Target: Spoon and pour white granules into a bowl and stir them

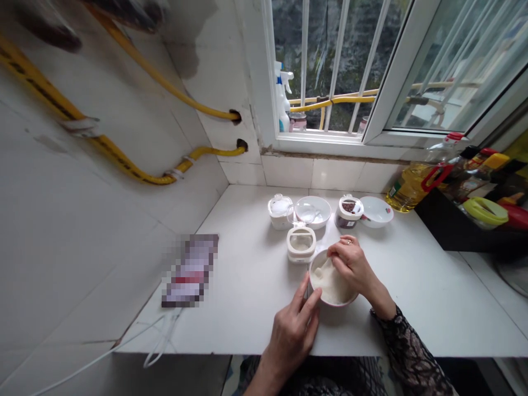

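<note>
A round bowl of pale, off-white powder or dough stands near the counter's front edge. My right hand is closed over its upper right part, the fingers pinching a pale piece that rises from the contents. My left hand lies against the bowl's left side, fingers stretched out and touching the rim. Just behind the bowl is an open white-rimmed jar. Further back stand a jar of white contents, a white bowl, a jar of dark red contents and a shallow white bowl.
A blurred-out flat object lies at the left of the white counter, with a white cable near it. At the right are an oil bottle and a black rack of bottles. A barred window is behind.
</note>
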Motion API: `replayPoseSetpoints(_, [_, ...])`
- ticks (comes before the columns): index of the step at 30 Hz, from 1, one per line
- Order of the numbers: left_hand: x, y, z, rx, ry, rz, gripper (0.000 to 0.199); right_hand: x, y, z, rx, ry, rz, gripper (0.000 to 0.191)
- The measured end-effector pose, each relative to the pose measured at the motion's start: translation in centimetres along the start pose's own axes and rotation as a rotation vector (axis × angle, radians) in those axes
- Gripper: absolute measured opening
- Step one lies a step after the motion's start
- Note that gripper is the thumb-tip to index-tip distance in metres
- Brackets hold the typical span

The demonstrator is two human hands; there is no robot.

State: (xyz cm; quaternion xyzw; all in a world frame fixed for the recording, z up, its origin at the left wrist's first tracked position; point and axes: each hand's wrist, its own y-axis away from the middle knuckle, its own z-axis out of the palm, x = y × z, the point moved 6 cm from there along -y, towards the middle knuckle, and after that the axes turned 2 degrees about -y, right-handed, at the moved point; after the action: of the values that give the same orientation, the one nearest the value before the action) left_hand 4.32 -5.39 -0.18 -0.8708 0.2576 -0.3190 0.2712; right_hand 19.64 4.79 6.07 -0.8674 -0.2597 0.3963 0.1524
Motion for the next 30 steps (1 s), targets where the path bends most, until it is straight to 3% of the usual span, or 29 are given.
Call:
replayPoseSetpoints(6, [-0.1,0.1,0.2,-0.025,0.014,-0.013,0.046,1.6,0.2,-1.2,0.113,-0.213,0.279,0.016])
replayPoseSetpoints(11, [-0.1,0.1,0.1,-0.017,0.021,-0.020,0.048,3.0,0.5,-1.3,0.126,-0.501,0.498,0.014])
replayPoseSetpoints(19, [0.0,0.0,0.1,-0.002,0.007,-0.004,0.041,3.4,0.5,-1.4,0.168,-0.667,0.586,0.011])
replayPoseSetpoints(30, [0.1,-0.1,0.1,-0.006,0.005,-0.002,0.040,3.5,0.5,-1.2,0.184,-0.707,0.626,0.010])
